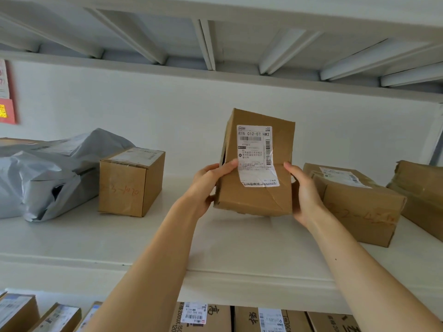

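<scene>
A small brown cardboard box [259, 195] with a white shipping label on its front is held upright and a little tilted above the white shelf [215, 250]. My left hand [208, 185] grips its left side, thumb on the front by the label. On the box's right side my right hand [303, 190] holds it, fingers curled round the edge. The box's lower edge hangs just over the shelf surface; whether it touches is unclear.
On the same shelf lie grey plastic mail bags [43, 173] at the left, a brown carton [131, 180] beside them, and two more cartons [354, 202] [422, 195] at the right. The shelf below holds several labelled boxes [201, 317]. Another shelf's underside [215, 39] is overhead.
</scene>
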